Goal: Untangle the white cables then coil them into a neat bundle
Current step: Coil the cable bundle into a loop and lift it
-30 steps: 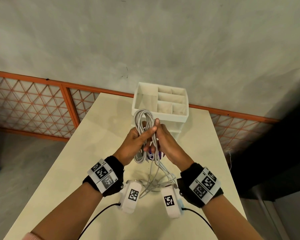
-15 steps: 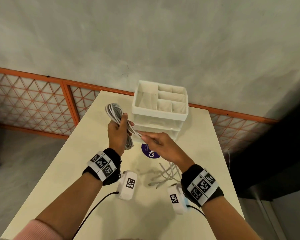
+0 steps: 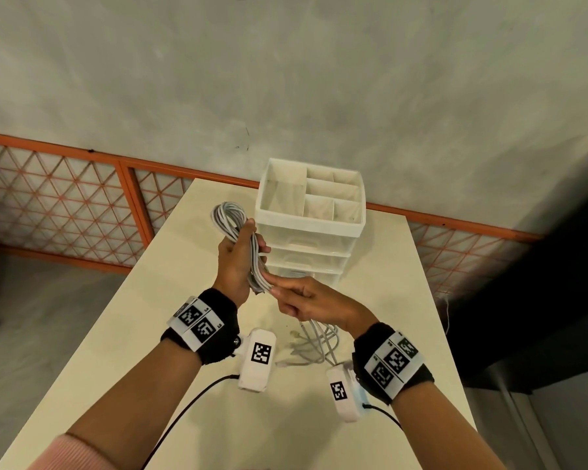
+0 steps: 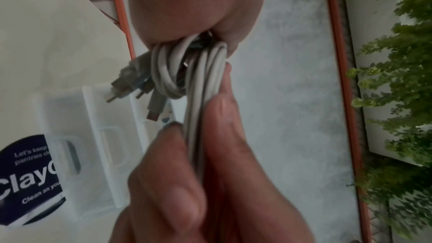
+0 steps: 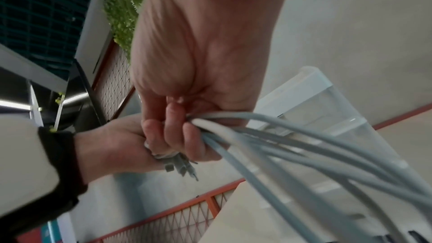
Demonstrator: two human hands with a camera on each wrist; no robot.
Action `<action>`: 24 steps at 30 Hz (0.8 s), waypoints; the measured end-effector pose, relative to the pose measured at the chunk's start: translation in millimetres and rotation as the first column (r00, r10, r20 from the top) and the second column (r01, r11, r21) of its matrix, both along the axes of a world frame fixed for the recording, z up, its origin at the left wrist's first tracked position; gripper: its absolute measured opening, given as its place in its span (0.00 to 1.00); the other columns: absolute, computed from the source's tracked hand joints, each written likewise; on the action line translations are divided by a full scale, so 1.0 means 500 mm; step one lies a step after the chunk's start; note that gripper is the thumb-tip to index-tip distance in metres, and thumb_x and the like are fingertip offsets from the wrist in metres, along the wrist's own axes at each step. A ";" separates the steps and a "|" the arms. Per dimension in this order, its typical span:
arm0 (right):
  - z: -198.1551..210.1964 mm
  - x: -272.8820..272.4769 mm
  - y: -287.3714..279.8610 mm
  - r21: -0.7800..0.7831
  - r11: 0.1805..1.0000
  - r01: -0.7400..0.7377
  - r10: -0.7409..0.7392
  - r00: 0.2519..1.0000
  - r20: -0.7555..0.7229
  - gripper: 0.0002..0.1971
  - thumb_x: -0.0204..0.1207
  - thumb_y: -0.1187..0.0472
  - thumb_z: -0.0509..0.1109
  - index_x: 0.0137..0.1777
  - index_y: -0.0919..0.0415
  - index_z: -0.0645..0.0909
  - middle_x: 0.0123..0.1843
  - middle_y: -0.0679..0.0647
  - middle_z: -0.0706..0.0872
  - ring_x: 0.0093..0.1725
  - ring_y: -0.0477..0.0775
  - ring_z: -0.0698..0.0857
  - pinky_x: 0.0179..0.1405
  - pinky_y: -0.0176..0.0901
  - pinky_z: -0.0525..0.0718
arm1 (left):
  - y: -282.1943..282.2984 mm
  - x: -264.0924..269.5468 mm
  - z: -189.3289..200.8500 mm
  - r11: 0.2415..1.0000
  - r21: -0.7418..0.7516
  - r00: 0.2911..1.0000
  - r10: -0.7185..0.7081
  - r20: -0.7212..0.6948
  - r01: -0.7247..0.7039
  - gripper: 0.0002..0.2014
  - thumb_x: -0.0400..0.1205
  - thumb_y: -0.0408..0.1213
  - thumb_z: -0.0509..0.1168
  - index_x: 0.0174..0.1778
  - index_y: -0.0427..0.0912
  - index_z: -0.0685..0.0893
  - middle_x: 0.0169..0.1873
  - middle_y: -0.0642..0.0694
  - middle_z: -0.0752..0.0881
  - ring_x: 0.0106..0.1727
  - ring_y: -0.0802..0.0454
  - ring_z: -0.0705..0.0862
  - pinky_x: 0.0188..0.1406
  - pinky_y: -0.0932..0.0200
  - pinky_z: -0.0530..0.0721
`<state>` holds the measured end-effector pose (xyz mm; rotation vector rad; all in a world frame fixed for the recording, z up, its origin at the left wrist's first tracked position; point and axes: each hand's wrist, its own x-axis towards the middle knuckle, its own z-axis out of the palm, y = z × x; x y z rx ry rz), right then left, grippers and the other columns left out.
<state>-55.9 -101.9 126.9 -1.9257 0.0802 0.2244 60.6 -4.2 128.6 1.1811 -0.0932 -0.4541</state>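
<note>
White cables [image 3: 233,228]: limp, light, springy; pinch at loop waist.
Left hand [image 3: 235,262]: clenched round coil.
Right hand [image 3: 306,300]: grasping loose strands, 5 o'clock.

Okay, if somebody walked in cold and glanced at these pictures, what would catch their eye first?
Probably the coil of white cables gripped upright in the left hand above the cream table, with the right hand pinching loose strands at its lower end. Next, the white drawer organizer just behind, and the orange lattice railing beyond.

right hand [image 5: 187,84] fingers [image 5: 174,130] curled round white cables [image 5: 292,145]; left hand [image 5: 112,145] grips connector ends [image 5: 180,165].
</note>
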 end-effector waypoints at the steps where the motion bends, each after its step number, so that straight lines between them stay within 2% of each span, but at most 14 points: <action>1: 0.003 0.001 0.000 0.003 1.000 -0.006 0.006 1.000 -0.015 0.21 0.87 0.59 0.55 0.75 0.37 0.63 0.31 0.51 0.65 0.29 0.42 0.65 0.25 0.27 0.66 | -0.004 -0.004 0.002 1.000 -0.019 1.000 0.025 0.000 -0.025 0.19 0.84 0.44 0.61 0.27 0.42 0.76 0.18 0.53 0.79 0.22 0.59 0.78 0.27 0.62 0.77; 3: 0.006 0.001 -0.003 -0.012 0.999 -0.033 0.032 0.998 -0.048 0.21 0.87 0.58 0.54 0.76 0.36 0.62 0.30 0.50 0.67 0.30 0.44 0.66 0.26 0.28 0.67 | -0.012 -0.012 0.005 0.996 -0.061 0.998 0.067 -0.002 -0.067 0.18 0.85 0.43 0.61 0.29 0.41 0.75 0.20 0.50 0.77 0.19 0.58 0.75 0.22 0.66 0.76; 6: 0.010 0.003 -0.013 -0.098 0.991 -0.088 0.079 0.993 -0.093 0.22 0.87 0.56 0.53 0.78 0.36 0.59 0.30 0.50 0.70 0.29 0.44 0.67 0.28 0.28 0.69 | -0.019 -0.018 0.007 0.993 -0.095 0.997 0.073 -0.010 -0.073 0.18 0.84 0.43 0.61 0.29 0.42 0.75 0.20 0.51 0.76 0.19 0.57 0.74 0.21 0.66 0.76; 7: 0.010 0.004 -0.015 -0.120 0.987 -0.110 0.097 0.989 -0.110 0.22 0.87 0.55 0.52 0.78 0.35 0.57 0.31 0.51 0.72 0.27 0.42 0.68 0.30 0.30 0.70 | -0.020 -0.018 0.008 0.992 -0.106 0.997 0.068 -0.028 -0.071 0.17 0.84 0.43 0.61 0.29 0.43 0.74 0.19 0.52 0.76 0.18 0.58 0.72 0.21 0.65 0.75; 9: 0.012 -0.002 -0.017 -0.125 0.977 -0.175 0.158 0.978 -0.133 0.23 0.87 0.54 0.50 0.78 0.33 0.51 0.34 0.52 0.75 0.30 0.46 0.69 0.39 0.40 0.73 | -0.021 -0.013 0.012 0.985 -0.155 0.995 0.061 -0.077 -0.072 0.17 0.85 0.43 0.61 0.30 0.43 0.74 0.16 0.54 0.73 0.16 0.58 0.68 0.21 0.64 0.73; 11: 0.012 -0.016 -0.026 -0.055 0.970 -0.238 0.230 0.966 -0.118 0.24 0.88 0.56 0.51 0.78 0.33 0.50 0.36 0.52 0.76 0.34 0.49 0.71 0.45 0.45 0.73 | -0.018 0.000 0.018 0.976 -0.202 0.991 0.060 -0.121 -0.084 0.16 0.85 0.43 0.61 0.31 0.44 0.73 0.15 0.54 0.71 0.16 0.58 0.65 0.20 0.64 0.72; 14: 0.014 -0.031 -0.049 0.031 0.987 -0.156 0.157 0.986 -0.057 0.23 0.87 0.57 0.54 0.79 0.39 0.61 0.34 0.50 0.70 0.33 0.45 0.70 0.40 0.36 0.74 | -0.010 0.016 0.023 0.963 -0.256 0.985 0.038 -0.168 -0.081 0.15 0.85 0.44 0.61 0.32 0.45 0.74 0.15 0.55 0.69 0.16 0.59 0.65 0.21 0.65 0.73; 16: 0.017 -0.032 -0.062 0.043 0.997 -0.071 0.074 0.995 -0.069 0.19 0.85 0.57 0.58 0.76 0.45 0.71 0.32 0.51 0.70 0.30 0.44 0.70 0.33 0.32 0.73 | -0.004 0.021 0.021 0.957 -0.288 0.981 -0.020 -0.191 -0.037 0.15 0.85 0.45 0.61 0.33 0.46 0.74 0.16 0.55 0.69 0.16 0.59 0.65 0.21 0.65 0.74; 17: 0.016 -0.030 -0.068 0.044 0.998 -0.032 0.036 0.995 -0.096 0.17 0.84 0.56 0.61 0.72 0.51 0.77 0.31 0.51 0.72 0.28 0.44 0.70 0.31 0.34 0.72 | -0.002 0.024 0.022 0.951 -0.309 0.977 -0.056 -0.204 -0.010 0.15 0.85 0.46 0.61 0.33 0.46 0.74 0.16 0.55 0.70 0.16 0.59 0.66 0.21 0.66 0.75; 18: 0.016 -0.028 -0.073 0.021 1.000 0.012 -0.009 0.991 -0.130 0.16 0.82 0.53 0.64 0.66 0.56 0.83 0.29 0.51 0.72 0.26 0.45 0.70 0.30 0.35 0.70 | 0.000 0.028 0.021 0.942 -0.334 0.971 -0.092 -0.219 0.014 0.15 0.85 0.46 0.60 0.33 0.46 0.74 0.16 0.55 0.70 0.15 0.59 0.67 0.22 0.66 0.76; 20: 0.017 -0.025 -0.078 -0.081 0.992 0.096 -0.109 0.978 -0.176 0.17 0.78 0.46 0.67 0.56 0.56 0.89 0.24 0.47 0.72 0.23 0.45 0.68 0.28 0.36 0.67 | 0.002 0.030 0.024 0.934 -0.355 0.966 -0.129 -0.225 0.042 0.16 0.85 0.47 0.60 0.32 0.47 0.73 0.16 0.54 0.71 0.16 0.59 0.68 0.23 0.66 0.77; 22: 0.018 -0.016 -0.079 -0.187 0.975 0.117 -0.150 0.973 -0.176 0.16 0.76 0.45 0.70 0.52 0.55 0.90 0.19 0.43 0.69 0.21 0.43 0.66 0.26 0.35 0.65 | -0.001 0.021 0.028 0.958 -0.286 0.979 -0.086 -0.185 0.030 0.16 0.84 0.47 0.61 0.31 0.47 0.74 0.16 0.55 0.71 0.16 0.58 0.67 0.23 0.65 0.75; 24: 0.027 -0.007 -0.077 -0.288 0.950 0.117 -0.161 0.978 -0.136 0.16 0.75 0.47 0.72 0.52 0.58 0.90 0.23 0.45 0.75 0.24 0.41 0.69 0.30 0.36 0.67 | -0.007 0.005 0.031 0.983 -0.184 0.994 -0.024 -0.105 0.005 0.16 0.84 0.46 0.62 0.31 0.46 0.73 0.15 0.55 0.70 0.17 0.58 0.65 0.23 0.62 0.73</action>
